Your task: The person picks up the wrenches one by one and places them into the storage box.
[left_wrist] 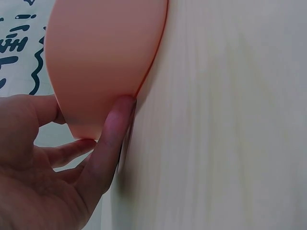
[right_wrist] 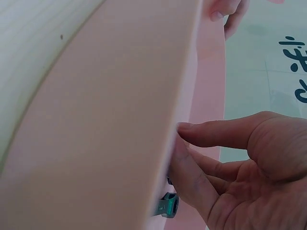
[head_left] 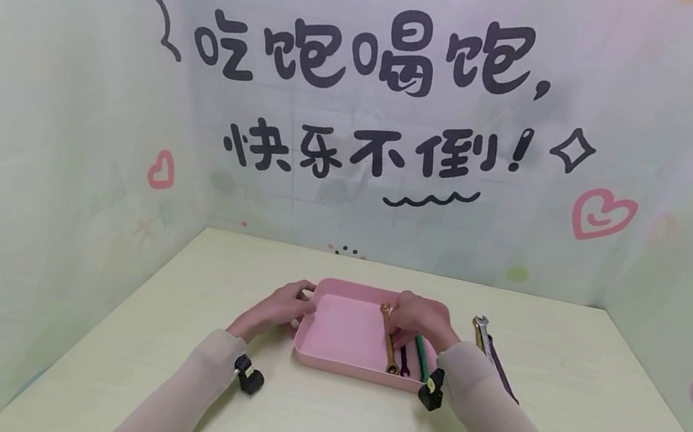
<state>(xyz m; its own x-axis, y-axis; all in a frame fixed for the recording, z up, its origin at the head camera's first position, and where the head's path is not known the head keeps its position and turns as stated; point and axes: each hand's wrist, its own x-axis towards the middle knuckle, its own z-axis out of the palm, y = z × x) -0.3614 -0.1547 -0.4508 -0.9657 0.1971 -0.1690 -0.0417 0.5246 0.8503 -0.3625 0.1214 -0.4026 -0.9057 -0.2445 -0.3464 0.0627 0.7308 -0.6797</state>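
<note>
The right grip reached down inside the pink tray, thumb and fingertips drawn close together beside the gold wrench; knuckles and rim hid whether they pinched anything, so I couldn't fairly say. That wrench lay front to back in the tray's right half, near a dark wrench and a green wrench, so a stray finger could have knocked a neighbour askew. The left grip pinched the tray's left edge; a tug there might have slid it on the counter and jostled the lineup. The right wrist camera seemed near enough the front right corner to snag it. Farther right, the loose wrenches lay beside the right sleeve, where a swing of that arm might have scattered them.
</note>
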